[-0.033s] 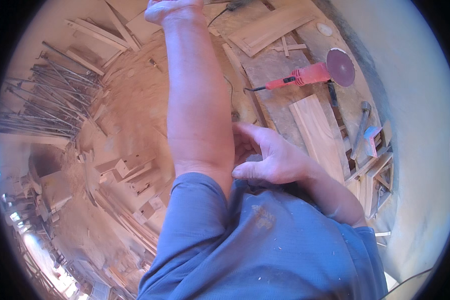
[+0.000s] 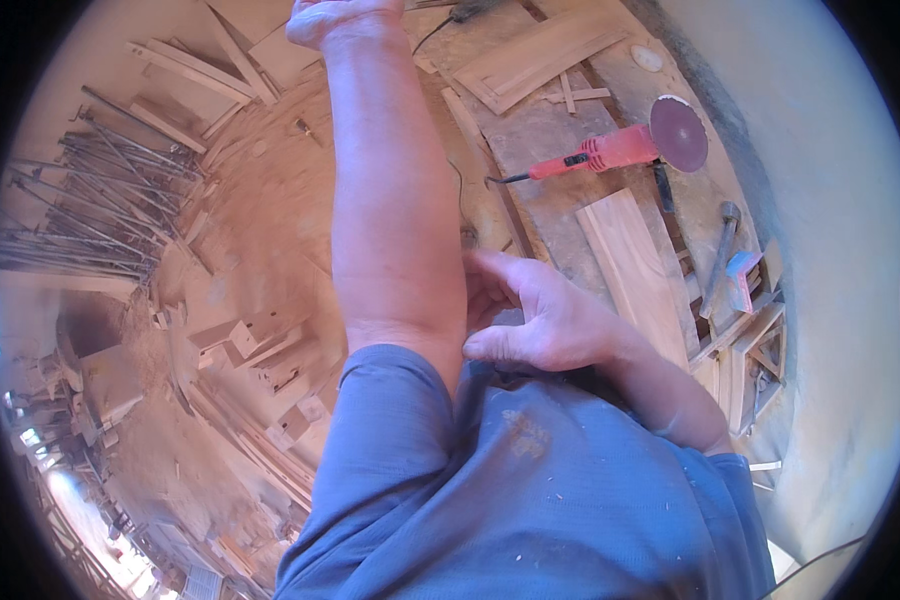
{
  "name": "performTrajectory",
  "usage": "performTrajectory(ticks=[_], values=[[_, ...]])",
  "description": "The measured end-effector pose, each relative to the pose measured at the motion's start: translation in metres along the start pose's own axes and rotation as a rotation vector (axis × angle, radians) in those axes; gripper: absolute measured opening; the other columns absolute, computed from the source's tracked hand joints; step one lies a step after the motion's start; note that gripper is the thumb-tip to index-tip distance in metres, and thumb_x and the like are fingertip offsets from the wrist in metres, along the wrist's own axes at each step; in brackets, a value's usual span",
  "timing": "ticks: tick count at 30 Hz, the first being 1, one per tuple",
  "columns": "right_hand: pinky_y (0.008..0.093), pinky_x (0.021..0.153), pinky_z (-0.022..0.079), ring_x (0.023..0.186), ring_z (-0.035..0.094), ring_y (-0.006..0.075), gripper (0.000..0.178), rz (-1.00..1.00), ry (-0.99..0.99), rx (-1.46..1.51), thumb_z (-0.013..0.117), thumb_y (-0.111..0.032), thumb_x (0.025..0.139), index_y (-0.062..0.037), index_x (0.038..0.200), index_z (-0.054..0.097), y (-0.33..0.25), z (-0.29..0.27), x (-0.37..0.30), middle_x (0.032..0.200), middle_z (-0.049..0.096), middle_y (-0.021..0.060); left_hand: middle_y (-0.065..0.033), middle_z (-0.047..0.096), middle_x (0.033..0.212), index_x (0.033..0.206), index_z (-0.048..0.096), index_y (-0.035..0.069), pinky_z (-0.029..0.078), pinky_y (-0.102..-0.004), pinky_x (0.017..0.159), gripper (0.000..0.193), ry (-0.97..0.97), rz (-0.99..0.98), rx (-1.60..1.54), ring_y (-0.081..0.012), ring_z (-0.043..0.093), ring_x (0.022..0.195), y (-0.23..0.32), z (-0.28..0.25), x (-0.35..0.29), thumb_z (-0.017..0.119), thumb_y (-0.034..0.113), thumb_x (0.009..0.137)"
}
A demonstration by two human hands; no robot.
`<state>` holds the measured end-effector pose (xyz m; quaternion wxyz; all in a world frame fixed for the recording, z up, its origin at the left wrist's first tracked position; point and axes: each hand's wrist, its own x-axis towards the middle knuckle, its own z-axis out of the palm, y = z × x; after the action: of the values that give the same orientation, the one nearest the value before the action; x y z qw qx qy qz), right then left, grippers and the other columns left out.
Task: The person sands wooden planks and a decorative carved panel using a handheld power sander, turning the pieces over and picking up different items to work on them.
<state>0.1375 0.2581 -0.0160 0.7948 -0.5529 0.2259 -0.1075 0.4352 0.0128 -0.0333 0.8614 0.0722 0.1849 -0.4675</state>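
My left arm stretches straight up the head view, and my left hand (image 2: 342,14) is cut off by the top edge. Its fingers are out of sight, so whatever it holds or touches cannot be made out. Bent in across my body, my right hand (image 2: 542,318) lies beside my left elbow. Its thumb stands apart from the curled fingers, with nothing visible between them; the fingertips partly pass behind my left arm. To the right, a red angle grinder (image 2: 615,150) with a brown sanding disc (image 2: 679,134) lies on the workbench (image 2: 540,150).
A pale wooden board (image 2: 630,270) and a hammer (image 2: 722,260) lie on the bench's right side, near a wall (image 2: 840,250). A wooden panel (image 2: 545,60) rests farther off. Metal bar clamps (image 2: 110,200) lean at the left; cut wood pieces (image 2: 255,340) lie on the dusty floor.
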Motion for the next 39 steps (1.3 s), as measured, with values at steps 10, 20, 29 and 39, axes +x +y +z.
performTrajectory(ticks=[10,20,29,39], values=[[0.0415,0.073,0.054,0.082,0.066,0.0344,0.079,-0.475,0.479,-0.771,0.069,0.001,0.077,-0.0023,0.151,0.042,-0.013,0.017,0.034,0.096,0.065,0.0154,-0.009,0.066,0.07,0.092,0.053,0.006,0.058,-0.0432,0.064,0.029,0.116,0.073,-0.02,-0.0267,0.065,0.063,0.014,-0.026,0.072,0.042,0.032,0.095],[0.0385,0.056,0.046,0.06,0.053,0.0254,0.073,-0.634,0.234,-1.159,0.058,-0.008,0.081,0.0023,0.151,0.042,-0.003,0.015,0.087,0.072,0.051,0.0088,-0.009,0.068,0.07,0.092,0.054,0.008,0.059,-0.0451,0.066,0.034,0.097,0.065,0.023,-0.0281,0.067,0.063,0.078,-0.045,0.124,0.037,0.038,0.097],[0.036,0.054,0.047,0.059,0.057,0.0222,0.067,-0.587,0.174,-1.296,0.058,-0.011,0.083,-0.0073,0.149,0.051,-0.034,0.018,0.127,0.068,0.052,0.0067,-0.005,0.062,0.074,0.101,0.048,0.009,0.052,-0.0429,0.066,0.034,0.211,0.127,0.09,-0.0242,0.061,0.067,0.095,-0.033,0.099,0.032,0.039,0.099],[0.0375,0.058,0.05,0.065,0.061,0.0248,0.067,-0.459,0.085,-1.272,0.06,-0.009,0.081,-0.0146,0.147,0.054,-0.035,0.03,0.11,0.073,0.055,0.008,-0.004,0.058,0.076,0.097,0.05,0.008,0.046,-0.0416,0.063,0.035,0.225,0.075,0.04,-0.0216,0.056,0.066,0.121,-0.057,0.097,0.033,0.039,0.098]])
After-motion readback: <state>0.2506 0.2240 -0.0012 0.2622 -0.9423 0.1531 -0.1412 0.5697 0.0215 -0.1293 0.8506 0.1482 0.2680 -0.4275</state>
